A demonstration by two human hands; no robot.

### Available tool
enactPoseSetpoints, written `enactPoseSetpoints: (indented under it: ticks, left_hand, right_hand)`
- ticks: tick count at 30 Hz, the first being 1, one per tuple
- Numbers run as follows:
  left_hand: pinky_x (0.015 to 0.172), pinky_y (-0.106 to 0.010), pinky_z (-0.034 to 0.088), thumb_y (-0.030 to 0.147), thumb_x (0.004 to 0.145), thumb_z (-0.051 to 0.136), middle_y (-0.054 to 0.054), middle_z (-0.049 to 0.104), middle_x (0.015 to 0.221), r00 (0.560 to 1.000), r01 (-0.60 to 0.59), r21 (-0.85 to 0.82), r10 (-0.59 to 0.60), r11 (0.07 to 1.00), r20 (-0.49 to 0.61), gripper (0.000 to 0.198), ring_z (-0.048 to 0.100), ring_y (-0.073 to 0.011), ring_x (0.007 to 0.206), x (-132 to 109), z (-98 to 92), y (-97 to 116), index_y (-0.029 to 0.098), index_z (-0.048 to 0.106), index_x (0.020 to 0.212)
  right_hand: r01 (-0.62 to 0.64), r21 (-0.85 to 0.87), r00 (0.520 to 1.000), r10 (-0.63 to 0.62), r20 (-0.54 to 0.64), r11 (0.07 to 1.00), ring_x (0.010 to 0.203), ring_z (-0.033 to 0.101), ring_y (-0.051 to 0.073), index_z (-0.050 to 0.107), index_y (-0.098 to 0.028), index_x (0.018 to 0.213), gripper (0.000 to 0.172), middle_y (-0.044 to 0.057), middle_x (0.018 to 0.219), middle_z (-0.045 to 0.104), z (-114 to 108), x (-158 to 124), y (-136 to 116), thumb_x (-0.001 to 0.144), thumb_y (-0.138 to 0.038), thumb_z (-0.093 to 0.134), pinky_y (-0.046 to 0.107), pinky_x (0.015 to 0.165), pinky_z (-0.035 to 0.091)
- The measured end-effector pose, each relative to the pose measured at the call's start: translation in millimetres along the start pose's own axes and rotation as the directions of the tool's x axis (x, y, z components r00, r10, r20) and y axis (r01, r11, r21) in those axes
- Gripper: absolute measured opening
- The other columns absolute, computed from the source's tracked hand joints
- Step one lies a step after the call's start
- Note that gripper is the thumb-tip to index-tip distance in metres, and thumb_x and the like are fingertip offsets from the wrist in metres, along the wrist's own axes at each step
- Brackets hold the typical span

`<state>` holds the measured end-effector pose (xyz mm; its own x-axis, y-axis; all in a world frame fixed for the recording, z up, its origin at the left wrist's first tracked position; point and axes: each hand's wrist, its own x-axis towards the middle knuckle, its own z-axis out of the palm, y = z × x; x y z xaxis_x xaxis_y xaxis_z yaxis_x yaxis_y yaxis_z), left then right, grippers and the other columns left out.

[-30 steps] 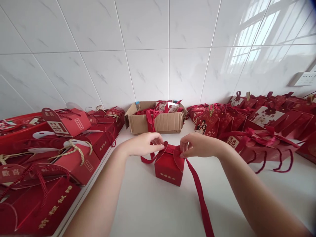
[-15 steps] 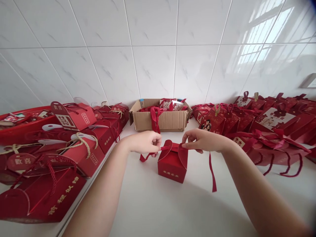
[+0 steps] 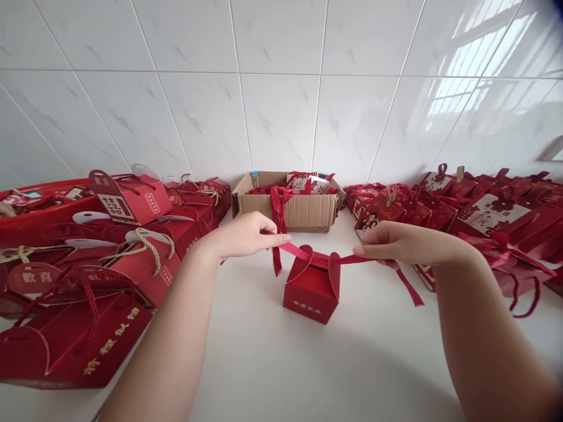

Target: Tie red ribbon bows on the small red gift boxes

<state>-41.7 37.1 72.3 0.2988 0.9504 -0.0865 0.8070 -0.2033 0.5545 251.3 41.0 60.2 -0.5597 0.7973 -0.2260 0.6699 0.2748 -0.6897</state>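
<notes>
A small red gift box with gold lettering stands upright on the white tabletop in front of me. A red ribbon runs through the top of the box between its rounded flaps. To the left of the box, my left hand pinches one side of the ribbon between thumb and fingers. My right hand, off to the right, is closed on the other side, and a loose tail hangs below it. Both stretches between hands and box look taut. The curled fingers of my right hand are partly hidden.
A cardboard box holding red ribbons and cards stands behind the gift box, against the tiled wall. Red boxes with rope handles crowd the left, beside a red basin. More red gift bags fill the right side.
My hands have moved apart, the right one further out to the right, drawing the ribbon out from the gift box on both sides. The view has shifted slightly.
</notes>
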Motion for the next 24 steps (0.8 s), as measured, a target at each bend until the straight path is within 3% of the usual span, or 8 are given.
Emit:
enactPoseSetpoints:
  ticks: [2,5,8,10,12,15,20,24]
  left_hand:
    - [0.042,-0.025,0.017,0.060,0.071,0.056,0.003,0.034,0.053,0.999,-0.020,-0.086,0.016,0.996,-0.047,0.047,0.027,-0.0081,0.043,-3,-1.5,5,0.019,0.042,0.053]
    - [0.042,-0.024,0.023,0.058,0.073,0.056,0.002,0.041,0.056,0.996,-0.073,-0.231,0.058,0.970,-0.072,0.043,0.033,-0.0076,0.045,-7,-2.6,11,0.018,0.049,0.057]
    - [0.045,-0.023,0.031,0.052,0.076,0.057,0.000,0.050,0.062,0.988,-0.145,-0.337,0.119,0.930,-0.096,0.035,0.044,-0.0097,0.052,-10,-3.7,16,0.018,0.062,0.069]
    - [0.048,-0.023,0.036,0.049,0.078,0.056,-0.003,0.060,0.073,0.981,-0.186,-0.388,0.150,0.903,-0.122,0.032,0.052,-0.0123,0.061,-12,-4.9,18,0.019,0.068,0.083]
    - [0.052,-0.024,0.040,0.047,0.080,0.055,-0.006,0.066,0.086,0.972,-0.228,-0.428,0.182,0.875,-0.146,0.033,0.057,-0.0159,0.071,-14,-6.5,20,0.020,0.070,0.090]
    - [0.062,-0.026,0.044,0.044,0.081,0.054,-0.008,0.070,0.093,0.960,-0.281,-0.497,0.234,0.821,-0.155,0.032,0.060,-0.0201,0.081,-17,-9.3,21,0.018,0.071,0.086]
    - [0.065,-0.027,0.045,0.039,0.081,0.058,-0.007,0.071,0.094,0.944,-0.323,-0.675,0.274,0.663,-0.184,0.025,0.061,-0.0216,0.087,-19,-11.4,17,0.019,0.072,0.078]
    - [0.062,-0.027,0.044,0.037,0.080,0.061,-0.009,0.071,0.098,0.940,-0.338,-0.737,0.251,0.585,-0.232,0.022,0.062,-0.0210,0.083,-19,-9.0,15,0.019,0.073,0.084]
  right_hand:
    - [0.072,0.042,0.997,-0.072,-0.016,0.996,0.049,0.037,0.009,0.049,-0.018,0.052,0.047,-0.003,0.052,0.042,-3,-5,-2,0.076,-0.057,0.056,0.025,0.051,0.034]
    - [0.185,0.214,0.975,-0.152,-0.160,0.959,0.054,0.045,0.011,0.056,-0.018,0.054,0.043,0.001,0.056,0.051,-3,-5,-5,0.079,-0.053,0.055,0.027,0.058,0.041]
    - [0.294,0.432,0.942,-0.183,-0.281,0.853,0.059,0.054,0.014,0.062,-0.018,0.059,0.035,0.007,0.080,0.067,1,-1,-4,0.078,-0.048,0.059,0.031,0.062,0.046]
    - [0.349,0.500,0.923,-0.198,-0.331,0.792,0.058,0.057,0.014,0.067,-0.020,0.067,0.030,0.008,0.094,0.069,2,2,-3,0.077,-0.047,0.059,0.033,0.061,0.047]
    - [0.383,0.525,0.907,-0.202,-0.370,0.760,0.055,0.057,0.014,0.070,-0.021,0.076,0.031,0.006,0.084,0.070,3,3,-2,0.078,-0.048,0.055,0.032,0.057,0.047]
    - [0.398,0.524,0.895,-0.194,-0.401,0.753,0.056,0.058,0.016,0.070,-0.023,0.084,0.032,0.002,0.061,0.063,2,1,-1,0.079,-0.048,0.050,0.032,0.057,0.046]
    - [0.485,0.518,0.851,-0.244,-0.464,0.705,0.060,0.059,0.016,0.069,-0.028,0.092,0.024,-0.001,0.064,0.060,5,-1,-2,0.071,-0.037,0.061,0.032,0.059,0.047]
    - [0.562,0.471,0.776,-0.236,-0.585,0.680,0.059,0.055,0.012,0.068,-0.030,0.092,0.021,-0.003,0.070,0.059,12,2,-10,0.071,-0.030,0.068,0.029,0.059,0.047]
